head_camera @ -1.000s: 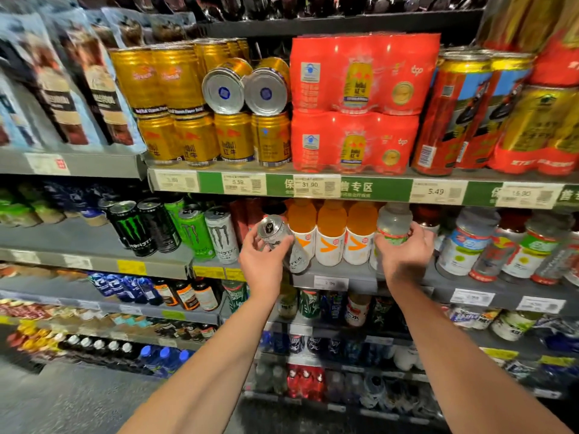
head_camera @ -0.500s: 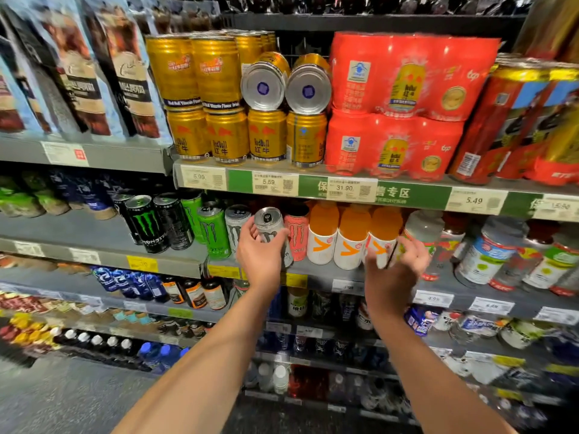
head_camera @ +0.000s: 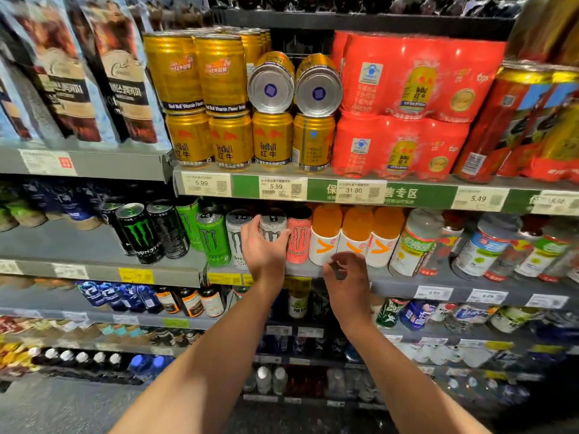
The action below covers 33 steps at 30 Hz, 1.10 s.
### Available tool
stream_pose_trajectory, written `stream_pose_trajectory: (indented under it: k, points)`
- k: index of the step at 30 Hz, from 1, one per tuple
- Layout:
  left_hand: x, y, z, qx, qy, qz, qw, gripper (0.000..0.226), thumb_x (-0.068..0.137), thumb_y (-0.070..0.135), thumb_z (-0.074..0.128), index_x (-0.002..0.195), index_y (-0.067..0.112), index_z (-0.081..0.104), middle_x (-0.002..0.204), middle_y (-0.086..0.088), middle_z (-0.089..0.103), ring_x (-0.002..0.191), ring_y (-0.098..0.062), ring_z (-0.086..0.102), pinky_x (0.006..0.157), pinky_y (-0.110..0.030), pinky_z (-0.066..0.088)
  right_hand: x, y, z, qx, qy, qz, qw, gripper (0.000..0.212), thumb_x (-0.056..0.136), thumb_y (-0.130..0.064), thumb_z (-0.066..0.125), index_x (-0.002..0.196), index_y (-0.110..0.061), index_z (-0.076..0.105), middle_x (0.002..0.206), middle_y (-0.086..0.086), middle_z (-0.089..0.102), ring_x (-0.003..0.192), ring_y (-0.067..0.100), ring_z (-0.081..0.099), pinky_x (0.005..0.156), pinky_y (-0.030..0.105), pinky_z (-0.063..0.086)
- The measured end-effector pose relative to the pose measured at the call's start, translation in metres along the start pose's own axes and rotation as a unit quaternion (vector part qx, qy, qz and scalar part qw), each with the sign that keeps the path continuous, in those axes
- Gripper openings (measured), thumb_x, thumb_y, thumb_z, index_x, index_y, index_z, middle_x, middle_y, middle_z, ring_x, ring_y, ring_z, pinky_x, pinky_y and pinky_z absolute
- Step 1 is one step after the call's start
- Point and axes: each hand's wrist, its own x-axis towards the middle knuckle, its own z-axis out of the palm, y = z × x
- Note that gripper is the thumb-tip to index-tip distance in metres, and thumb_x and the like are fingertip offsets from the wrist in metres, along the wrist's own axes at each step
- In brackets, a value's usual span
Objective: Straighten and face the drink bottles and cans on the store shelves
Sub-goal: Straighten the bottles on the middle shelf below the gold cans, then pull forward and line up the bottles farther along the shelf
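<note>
"RedBull" on gold cans [head_camera: 232, 145]; "31.90" on a price tag [head_camera: 360, 191]

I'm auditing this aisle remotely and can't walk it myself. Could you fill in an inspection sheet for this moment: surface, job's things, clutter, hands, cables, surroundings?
Surface: grey middle shelf with price tags along its edge.
Job's things: silver can upright between a white can and a pink can; orange-capped bottles in a row to the right, labels facing out.
Clutter: two gold cans lie on their sides on the top shelf, bases facing out, on upright gold cans.
Hands: left hand grips the silver can; right hand is below the orange-capped bottles, fingers loosely curled, holding nothing.
Cables: nothing seen.
Surroundings: red multipacks above; coffee bags upper left; more drinks on lower shelves.
</note>
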Motion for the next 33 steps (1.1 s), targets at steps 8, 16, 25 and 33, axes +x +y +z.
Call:
stream_pose_trajectory:
  k: [8, 16, 25, 33]
  points:
    - [-0.003, -0.005, 0.003, 0.015, 0.026, 0.006, 1.000, 0.069, 0.073, 0.023, 0.089, 0.129, 0.001, 0.055, 0.118, -0.012, 0.062, 0.110, -0.029, 0.057, 0.097, -0.036, 0.046, 0.015, -0.017, 0.018, -0.022, -0.086, 0.042, 0.995, 0.014, 0.090, -0.021, 0.064, 0.094, -0.027, 0.051, 0.099, -0.012, 0.050, 0.084, -0.017, 0.049, 0.065, 0.002, 0.035]
    - [-0.005, -0.004, 0.015, -0.025, 0.094, -0.025, 0.995, 0.064, 0.066, 0.018, 0.091, 0.118, 0.000, 0.057, 0.103, -0.016, 0.058, 0.094, -0.034, 0.056, 0.085, -0.047, 0.049, 0.029, -0.009, 0.005, 0.055, -0.070, 0.052, 0.995, 0.009, 0.089, -0.021, 0.066, 0.089, -0.028, 0.060, 0.096, -0.003, 0.065, 0.092, 0.010, 0.064, 0.079, 0.032, 0.053]
    - [-0.068, 0.016, 0.050, -0.094, 0.037, -0.006, 0.995, 0.055, 0.068, 0.029, 0.090, 0.100, 0.021, 0.046, 0.093, -0.009, 0.050, 0.085, -0.032, 0.051, 0.074, -0.045, 0.047, 0.043, 0.045, -0.084, 0.036, 0.161, 0.064, 0.984, 0.018, 0.087, -0.019, 0.076, 0.099, -0.011, 0.065, 0.096, 0.009, 0.069, 0.088, 0.027, 0.066, 0.079, 0.037, 0.053]
    - [-0.138, 0.057, 0.139, -0.088, -0.137, 0.053, 0.985, 0.051, 0.071, 0.020, 0.089, 0.111, 0.017, 0.058, 0.104, -0.006, 0.062, 0.091, -0.026, 0.059, 0.081, -0.027, 0.048, 0.068, 0.095, -0.162, 0.008, 0.184, 0.080, 0.980, 0.061, 0.076, -0.043, 0.070, 0.119, -0.003, 0.053, 0.114, 0.017, 0.058, 0.104, 0.034, 0.060, 0.086, 0.034, 0.044]
